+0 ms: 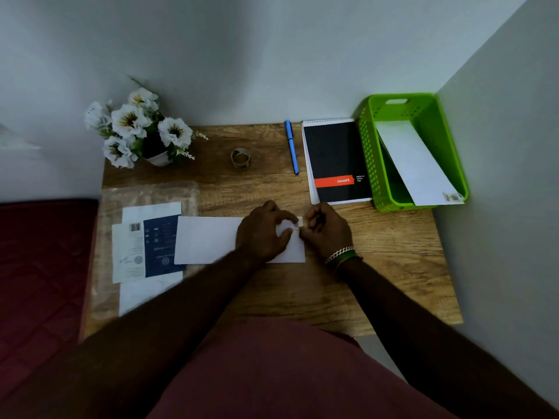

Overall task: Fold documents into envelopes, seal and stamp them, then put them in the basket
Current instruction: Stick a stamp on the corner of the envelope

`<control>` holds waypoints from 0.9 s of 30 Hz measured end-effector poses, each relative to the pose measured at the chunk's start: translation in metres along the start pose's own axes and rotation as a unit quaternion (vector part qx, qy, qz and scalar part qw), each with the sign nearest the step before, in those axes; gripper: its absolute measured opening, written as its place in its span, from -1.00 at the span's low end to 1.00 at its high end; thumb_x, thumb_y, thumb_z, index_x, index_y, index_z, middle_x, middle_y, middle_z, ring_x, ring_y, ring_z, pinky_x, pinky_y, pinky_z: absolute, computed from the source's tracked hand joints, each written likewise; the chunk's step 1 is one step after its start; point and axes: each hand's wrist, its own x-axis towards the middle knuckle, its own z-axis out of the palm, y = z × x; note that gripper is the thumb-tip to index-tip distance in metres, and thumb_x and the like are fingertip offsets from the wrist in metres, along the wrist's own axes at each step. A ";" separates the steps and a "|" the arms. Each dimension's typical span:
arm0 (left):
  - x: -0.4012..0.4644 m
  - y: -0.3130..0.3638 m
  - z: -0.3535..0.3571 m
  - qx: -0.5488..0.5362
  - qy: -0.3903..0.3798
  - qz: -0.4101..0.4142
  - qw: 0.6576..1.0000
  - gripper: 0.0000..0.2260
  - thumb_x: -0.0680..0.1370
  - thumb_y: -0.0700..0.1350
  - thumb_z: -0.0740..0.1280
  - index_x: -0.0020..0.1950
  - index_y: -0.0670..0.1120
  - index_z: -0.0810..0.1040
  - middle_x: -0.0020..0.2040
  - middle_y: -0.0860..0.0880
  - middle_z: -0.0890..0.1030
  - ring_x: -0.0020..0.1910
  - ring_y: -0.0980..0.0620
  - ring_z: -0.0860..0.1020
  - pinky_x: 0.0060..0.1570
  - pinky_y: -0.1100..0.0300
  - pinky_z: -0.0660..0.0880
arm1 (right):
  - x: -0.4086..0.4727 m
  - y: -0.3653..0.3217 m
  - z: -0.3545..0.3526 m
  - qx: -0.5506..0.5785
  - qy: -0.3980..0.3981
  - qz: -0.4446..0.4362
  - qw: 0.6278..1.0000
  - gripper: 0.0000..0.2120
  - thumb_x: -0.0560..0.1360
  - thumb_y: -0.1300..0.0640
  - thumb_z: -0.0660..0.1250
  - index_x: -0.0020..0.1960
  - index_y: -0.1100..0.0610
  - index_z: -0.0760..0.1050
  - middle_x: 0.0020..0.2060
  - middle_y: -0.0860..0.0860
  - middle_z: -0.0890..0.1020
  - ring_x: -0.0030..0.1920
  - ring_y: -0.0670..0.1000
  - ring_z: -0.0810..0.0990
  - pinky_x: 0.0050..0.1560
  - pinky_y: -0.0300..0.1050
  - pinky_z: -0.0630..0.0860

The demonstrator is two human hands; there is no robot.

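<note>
I'm fixing a small stamp [299,222] at the top right corner of the flat white envelope [208,240] lying mid-surface; my left hand [263,234] presses it down, my right hand [325,231] pinches the stamp. One stamped envelope [414,164] already leans in the perforated green plastic basket [367,152]. This one goes next, I judge.

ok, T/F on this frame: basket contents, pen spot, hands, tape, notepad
1. The green basket already holds an envelope. True.
2. The blue pen lies inside the basket. False: it lies on the table, left of the notepad.
3. Both the left hand and the right hand work at the right end of the white envelope. True.
4. The tape roll sits on the notepad. False: it stands on the bare table.
5. The notepad is open. False: closed.
</note>
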 end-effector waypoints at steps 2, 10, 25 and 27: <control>0.000 0.001 0.000 0.000 0.002 -0.003 1.000 -0.77 0.51 0.10 0.43 0.17 0.21 0.62 0.04 0.05 0.49 0.02 0.06 0.48 -0.08 0.14 0.49 | 0.001 -0.001 0.001 -0.003 0.006 0.002 1.000 -0.70 0.29 0.09 0.56 -0.11 -0.03 0.48 -0.33 -0.09 0.58 -0.31 -0.11 0.57 -0.22 -0.08 0.57; 0.002 -0.001 -0.003 -0.026 0.008 -0.008 1.000 -0.76 0.50 0.09 0.46 0.16 0.15 0.64 -0.01 0.06 0.50 -0.02 0.08 0.50 -0.14 0.20 0.42 | -0.002 -0.009 0.008 -0.052 0.033 0.009 0.998 -0.69 0.33 -0.13 0.52 -0.15 -0.05 0.42 -0.35 -0.09 0.54 -0.34 -0.15 0.50 -0.31 -0.17 0.44; 0.002 0.001 -0.003 -0.030 0.005 -0.021 0.999 -0.73 0.48 0.07 0.48 0.17 0.18 0.61 0.00 0.07 0.49 -0.01 0.08 0.50 -0.09 0.17 0.47 | 0.005 -0.009 0.008 0.003 0.057 0.047 0.997 -0.72 0.35 0.00 0.55 -0.12 0.01 0.47 -0.37 -0.10 0.57 -0.31 -0.17 0.54 -0.25 -0.21 0.43; 0.002 0.002 -0.003 -0.026 0.006 -0.020 0.999 -0.73 0.48 0.06 0.48 0.18 0.19 0.61 0.00 0.08 0.48 -0.01 0.08 0.49 -0.10 0.18 0.46 | 0.007 -0.009 0.006 0.010 0.047 0.054 0.997 -0.72 0.33 0.01 0.56 -0.12 -0.01 0.47 -0.36 -0.11 0.58 -0.29 -0.16 0.55 -0.21 -0.20 0.46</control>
